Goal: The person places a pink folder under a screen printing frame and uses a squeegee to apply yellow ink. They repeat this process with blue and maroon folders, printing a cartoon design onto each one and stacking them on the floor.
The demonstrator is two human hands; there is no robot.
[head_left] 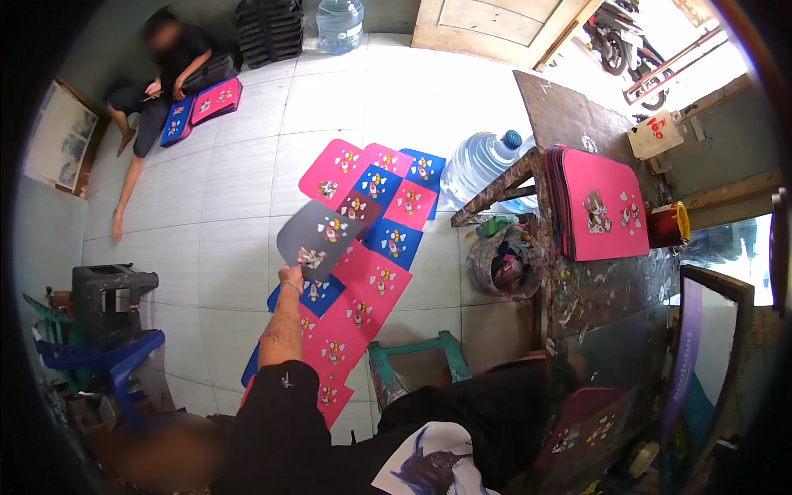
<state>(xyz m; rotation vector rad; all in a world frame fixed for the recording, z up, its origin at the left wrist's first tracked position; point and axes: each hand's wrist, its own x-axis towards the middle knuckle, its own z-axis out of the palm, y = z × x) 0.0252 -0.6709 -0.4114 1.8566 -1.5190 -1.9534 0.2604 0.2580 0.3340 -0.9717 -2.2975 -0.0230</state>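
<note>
My left hand [290,276] is stretched forward over the floor, its fingers closed on the near edge of a grey sheet [301,233] with rounded corners and printed cartoon figures. The sheet is tilted above overlapping printed sheets. Pink sheets [363,285] run in a row towards me, blue ones [393,240] lie among them, and a maroon one [356,206] shows partly behind the grey sheet. My right hand does not show. Low on the right, another printed sheet [582,429] appears in shadow; what supports it is unclear.
A paint-stained table [602,289] on the right bears a stack of pink sheets [606,206]. Beside it are large water bottles [478,169], a bag of scraps [505,262] and a green stool [418,355]. Plastic stools [111,297] stand left. Another person [169,74] sits far left near sheet piles [216,101].
</note>
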